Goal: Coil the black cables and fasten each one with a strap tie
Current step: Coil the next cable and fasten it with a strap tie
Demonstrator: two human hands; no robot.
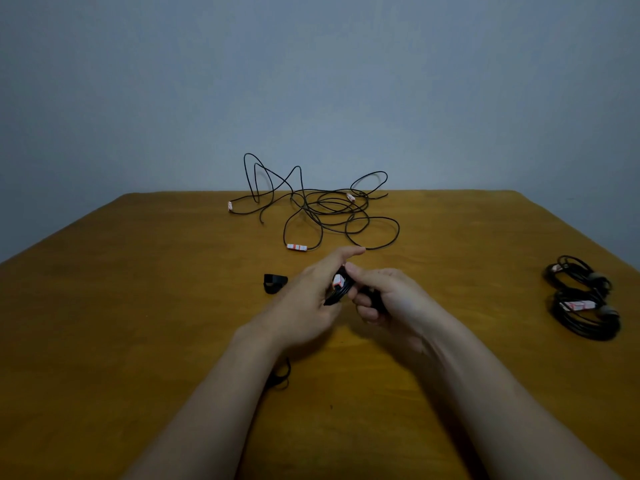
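Between both hands at the table's middle is a coiled black cable with a white-and-red connector showing. My left hand holds the coil from the left, its forefinger stretched forward. My right hand grips the coil's right side with curled fingers. A black strap tie lies just left of my left hand. Loose black cables sprawl in a tangle at the far edge, with white-and-red connectors. Part of a black loop shows under my left forearm.
Two coiled black cables lie side by side near the right edge of the brown wooden table. A plain grey wall rises behind the far edge.
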